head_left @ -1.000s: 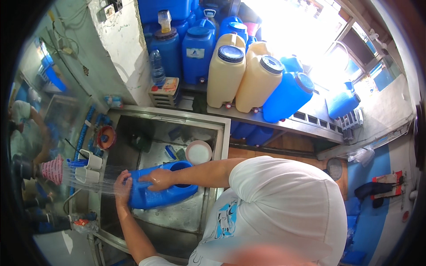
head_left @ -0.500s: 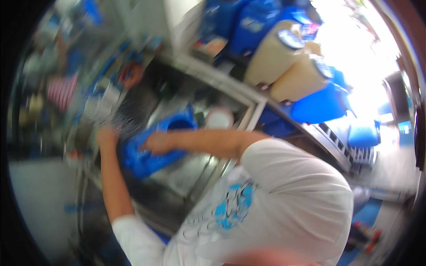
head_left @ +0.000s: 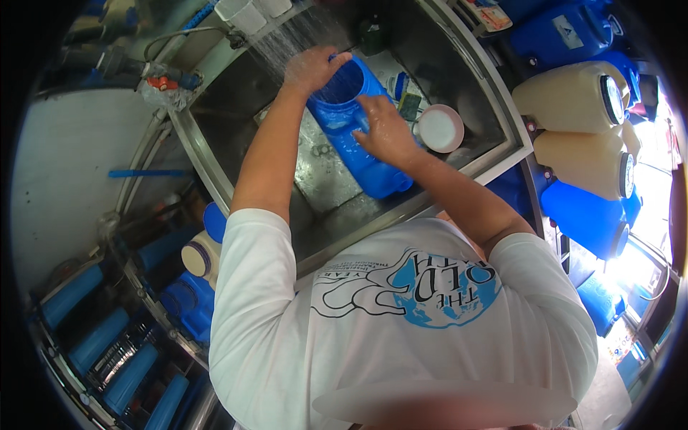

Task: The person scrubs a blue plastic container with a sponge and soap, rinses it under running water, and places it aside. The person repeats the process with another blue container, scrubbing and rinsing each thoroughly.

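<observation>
A wet blue plastic jug (head_left: 356,159) lies tilted in the steel sink, its wide open mouth pointing away from me. My left hand (head_left: 312,69) grips the far left of the mouth's rim, in the falling water. At the right of the mouth, my right hand (head_left: 385,127) holds the jug, thumb and fingers apart around its upper side. Water sprays down from a white spray outlet (head_left: 244,14) over my left hand and the jug's opening. Beside the jug are a green and yellow scouring sponge (head_left: 410,105) and a round bowl (head_left: 440,129) with white contents.
The sink's metal rim (head_left: 494,154) runs around the work area. Cream jugs (head_left: 573,97) and blue jugs (head_left: 588,215) line the right side. A red-handled valve (head_left: 163,83) sits on pipes at left. Lower left stands a rack with blue bars (head_left: 93,337).
My view has swung and steadied. The jug's mouth now faces away under the spray. My left hand has come onto its rim, and my right hand has moved up beside the mouth.
</observation>
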`<state>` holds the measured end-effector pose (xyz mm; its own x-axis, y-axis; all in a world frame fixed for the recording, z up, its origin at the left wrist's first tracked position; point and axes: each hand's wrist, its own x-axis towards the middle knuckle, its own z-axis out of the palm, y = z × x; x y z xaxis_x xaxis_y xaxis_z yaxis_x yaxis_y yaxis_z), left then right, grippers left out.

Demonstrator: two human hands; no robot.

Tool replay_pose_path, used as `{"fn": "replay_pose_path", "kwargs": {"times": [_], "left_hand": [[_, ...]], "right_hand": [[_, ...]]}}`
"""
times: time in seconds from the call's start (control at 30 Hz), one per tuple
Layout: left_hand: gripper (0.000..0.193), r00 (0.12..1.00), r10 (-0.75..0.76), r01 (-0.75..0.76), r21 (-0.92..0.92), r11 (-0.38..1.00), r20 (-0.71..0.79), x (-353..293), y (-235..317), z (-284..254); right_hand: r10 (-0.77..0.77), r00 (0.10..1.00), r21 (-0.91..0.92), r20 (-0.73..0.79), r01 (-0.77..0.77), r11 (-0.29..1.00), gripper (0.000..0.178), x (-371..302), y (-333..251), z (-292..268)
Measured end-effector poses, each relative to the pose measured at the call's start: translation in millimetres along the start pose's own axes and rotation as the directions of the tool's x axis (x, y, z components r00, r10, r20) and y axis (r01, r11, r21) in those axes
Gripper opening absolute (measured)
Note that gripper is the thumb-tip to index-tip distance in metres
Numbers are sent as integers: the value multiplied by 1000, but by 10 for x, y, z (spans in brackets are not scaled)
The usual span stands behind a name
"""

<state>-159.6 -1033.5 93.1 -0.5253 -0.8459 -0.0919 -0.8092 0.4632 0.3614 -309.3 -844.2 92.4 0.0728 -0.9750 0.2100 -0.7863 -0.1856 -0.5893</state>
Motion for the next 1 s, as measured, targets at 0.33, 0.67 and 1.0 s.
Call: {"fn": "replay_pose_path", "kwargs": {"times": [0.33,0.67,1.0], "left_hand": [[83,984,77,-44,201,979,-159,-107,-186,34],[67,926,-265,320,187,929,-270,-132,152,-40],[46,838,-398,451,65,890,-373,44,-47,-51]], "right_hand": [[135,921,68,366,-171,983,51,450,13,154],[88,877,-65,472,-64,996,51,502,17,70],[60,862,-44,503,-44,998,45,676,-79,130]]}}
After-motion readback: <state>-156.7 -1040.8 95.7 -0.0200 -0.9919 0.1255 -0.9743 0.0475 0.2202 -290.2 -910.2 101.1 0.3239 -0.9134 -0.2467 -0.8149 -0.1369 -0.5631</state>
